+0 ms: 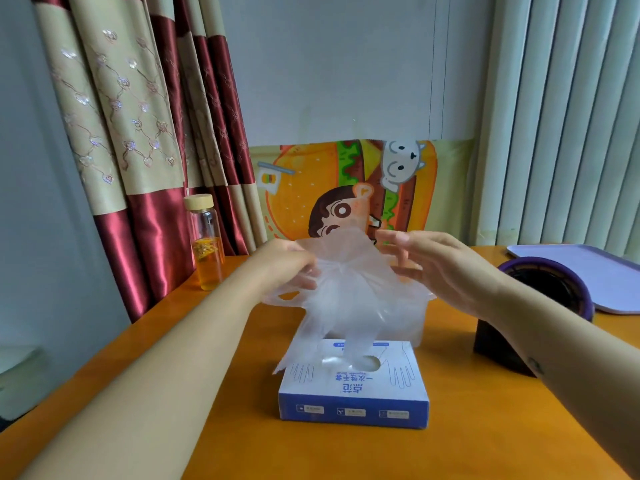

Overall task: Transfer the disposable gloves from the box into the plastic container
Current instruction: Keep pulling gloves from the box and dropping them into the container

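Box (353, 393): blue and white, flat on table (225, 375), oval slot on top. Gloves (349, 299): thin clear crinkled film, bunched, held above box, one strand trailing down into slot. Left hand (287, 268), above-left of box: fingers curled, gripping the bunch. Right hand (443, 271), above-right of box: fingers straight, spread, touching film's edge. Clear plastic container (417, 323) just behind box, mostly hidden
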{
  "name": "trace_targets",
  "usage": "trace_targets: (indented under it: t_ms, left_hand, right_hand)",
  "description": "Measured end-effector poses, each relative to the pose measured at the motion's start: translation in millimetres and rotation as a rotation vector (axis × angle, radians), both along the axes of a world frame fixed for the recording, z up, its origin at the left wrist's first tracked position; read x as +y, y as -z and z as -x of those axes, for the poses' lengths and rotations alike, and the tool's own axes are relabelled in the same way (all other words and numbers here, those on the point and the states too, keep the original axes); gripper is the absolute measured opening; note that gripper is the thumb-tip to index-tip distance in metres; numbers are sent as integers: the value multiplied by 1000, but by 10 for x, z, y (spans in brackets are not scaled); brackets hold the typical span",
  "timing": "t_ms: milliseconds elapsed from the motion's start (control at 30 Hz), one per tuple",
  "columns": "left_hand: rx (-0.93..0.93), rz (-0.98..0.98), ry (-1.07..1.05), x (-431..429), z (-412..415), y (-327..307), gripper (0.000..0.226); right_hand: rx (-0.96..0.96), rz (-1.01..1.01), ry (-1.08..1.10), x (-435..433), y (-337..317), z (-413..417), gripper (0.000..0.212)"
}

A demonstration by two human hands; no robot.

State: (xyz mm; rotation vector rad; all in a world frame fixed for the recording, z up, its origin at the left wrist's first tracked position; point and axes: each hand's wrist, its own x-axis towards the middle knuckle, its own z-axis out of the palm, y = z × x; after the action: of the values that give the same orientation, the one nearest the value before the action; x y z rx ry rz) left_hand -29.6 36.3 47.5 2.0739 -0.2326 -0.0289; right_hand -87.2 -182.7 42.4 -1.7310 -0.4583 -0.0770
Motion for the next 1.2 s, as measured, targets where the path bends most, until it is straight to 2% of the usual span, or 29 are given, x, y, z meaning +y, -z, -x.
trace_targets:
  t_ms: [133, 233, 333, 467, 600, 700, 767, 833, 900, 967, 1033, 1200]
  left_hand:
    - [7, -80, 12, -27, -29, -124, 13]
    - [-26, -165, 47, -87, -159, -172, 17]
    - [-63, -227, 90, -135, -413, -188, 15]
    - [-220, -420, 13, -180, -818, -151, 18]
    - [-341, -664, -196, -173, -1220, -40, 25]
    - [-484, -690, -252, -212, -1402, 34, 37]
    - [-699, -665, -196, -307, -1398, 47, 34]
    - [-809, -694, 33, -442, -1378, 84, 28]
    - [-653, -816, 310, -551, -1400, 172, 26]
    - [-362, -960, 464, -601, -1490, 290, 28]
    - [-183, -1075, 510, -628, -1555, 373, 28]
    - [-5, -1239, 511, -765, -1593, 473, 33]
  right_hand:
    - [-143, 420, 13, 47, -164, 114, 30]
    - [-260, 608, 92, 64, -157, -10, 20]
    - [-327, 677, 303, 35, -127, -304, 31]
    - [-255, 723, 477, -110, -111, -807, 35]
    - [-120, 906, 472, -243, 14, -1273, 39]
    - [-37, 1028, 452, -304, 135, -1487, 41]
    - [-15, 1088, 436, -319, 190, -1566, 42]
    - [29, 1154, 406, -316, 249, -1618, 43]
    - [73, 1210, 371, -302, 295, -1655, 45]
    - [98, 1280, 333, -281, 326, -1679, 46]
    - [105, 1387, 307, -272, 357, -1693, 45]
    - [2, 1657, 318, -264, 486, -1722, 44]
